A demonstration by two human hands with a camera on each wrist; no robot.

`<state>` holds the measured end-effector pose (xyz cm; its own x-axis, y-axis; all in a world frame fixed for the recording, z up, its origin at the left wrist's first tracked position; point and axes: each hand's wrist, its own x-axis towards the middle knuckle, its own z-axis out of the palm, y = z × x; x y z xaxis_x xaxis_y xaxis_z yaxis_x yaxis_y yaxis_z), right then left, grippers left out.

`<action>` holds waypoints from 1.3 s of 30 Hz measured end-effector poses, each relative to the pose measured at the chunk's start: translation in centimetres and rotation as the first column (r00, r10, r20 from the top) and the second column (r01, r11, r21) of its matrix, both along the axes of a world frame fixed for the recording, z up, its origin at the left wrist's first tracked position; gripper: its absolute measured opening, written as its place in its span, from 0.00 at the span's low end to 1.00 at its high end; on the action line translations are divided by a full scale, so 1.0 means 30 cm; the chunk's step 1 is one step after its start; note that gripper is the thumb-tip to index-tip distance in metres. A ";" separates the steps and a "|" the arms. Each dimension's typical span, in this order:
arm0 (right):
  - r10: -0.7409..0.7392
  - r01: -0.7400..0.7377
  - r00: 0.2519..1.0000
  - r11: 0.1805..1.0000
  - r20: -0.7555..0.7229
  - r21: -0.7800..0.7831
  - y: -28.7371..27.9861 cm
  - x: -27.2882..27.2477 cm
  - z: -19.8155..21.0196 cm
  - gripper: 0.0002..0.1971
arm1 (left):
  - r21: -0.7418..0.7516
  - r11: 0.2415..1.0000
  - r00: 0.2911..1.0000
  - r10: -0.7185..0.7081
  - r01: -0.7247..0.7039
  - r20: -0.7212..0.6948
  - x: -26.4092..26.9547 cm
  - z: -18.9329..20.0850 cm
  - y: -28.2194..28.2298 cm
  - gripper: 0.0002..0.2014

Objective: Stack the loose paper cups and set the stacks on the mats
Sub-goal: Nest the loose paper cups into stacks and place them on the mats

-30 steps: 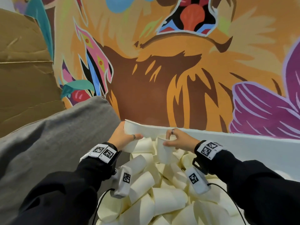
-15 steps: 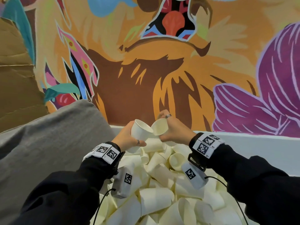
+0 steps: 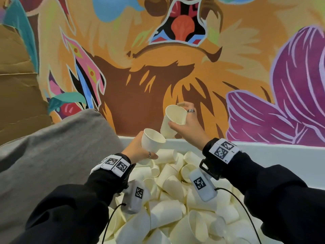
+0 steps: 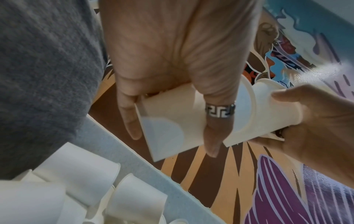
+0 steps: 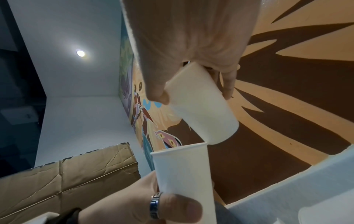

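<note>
My left hand [image 3: 140, 148] grips a cream paper cup [image 3: 152, 144] with its mouth tilted up and to the right. Above it, my right hand [image 3: 184, 124] holds a second paper cup [image 3: 171, 124] upright, its base right at the rim of the lower cup. In the left wrist view my thumb and fingers [image 4: 130, 121] wrap the first cup [image 4: 172, 121], and the second cup [image 4: 268, 110] meets its mouth. The right wrist view has the held cup [image 5: 199, 109] hanging over the open lower cup [image 5: 182, 169]. A heap of loose cups [image 3: 175, 199] lies below both hands.
The loose cups fill a white bin whose rim [image 3: 263, 147] runs along the painted mural wall [image 3: 158, 67]. A grey cushion [image 3: 52, 147] lies at the left, with a brown cardboard box [image 3: 15, 94] behind it. No mat is in view.
Both hands have risen off the heap. The right hand turned its cup from mouth-toward-me to upright, and brought its base to the left cup's rim.
</note>
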<state>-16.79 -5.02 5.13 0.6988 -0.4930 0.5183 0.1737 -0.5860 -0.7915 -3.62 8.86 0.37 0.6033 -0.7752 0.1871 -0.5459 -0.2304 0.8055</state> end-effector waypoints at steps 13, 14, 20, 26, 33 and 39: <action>0.288 -0.289 0.873 0.955 -0.394 0.059 0.091 -0.013 -0.052 0.36 | -0.084 0.995 0.998 -0.049 0.045 -0.049 -0.048 0.011 0.001 0.43; 0.318 -0.317 0.849 0.946 -0.421 0.076 0.093 -0.020 -0.057 0.36 | -0.085 0.995 0.998 -0.051 0.047 -0.044 -0.050 0.010 0.002 0.44; 0.190 -0.145 0.895 0.980 -0.403 0.140 0.080 -0.041 -0.138 0.25 | -0.120 0.990 0.997 0.065 -0.070 -0.044 -0.019 -0.014 0.038 0.39; 0.096 -0.496 0.250 0.867 -0.963 -0.043 0.106 -0.062 -0.312 0.42 | -0.077 0.986 0.989 0.147 -0.147 -0.007 0.026 -0.031 0.097 0.34; -0.001 -0.565 0.110 0.823 -0.994 -0.064 0.160 -0.016 -0.383 0.46 | -0.077 0.984 0.987 0.162 -0.163 -0.017 0.030 -0.039 0.145 0.30; -0.032 -0.589 0.125 0.802 -0.992 -0.100 0.160 -0.005 -0.394 0.43 | -0.069 0.987 0.989 0.148 -0.149 -0.013 0.031 -0.052 0.136 0.33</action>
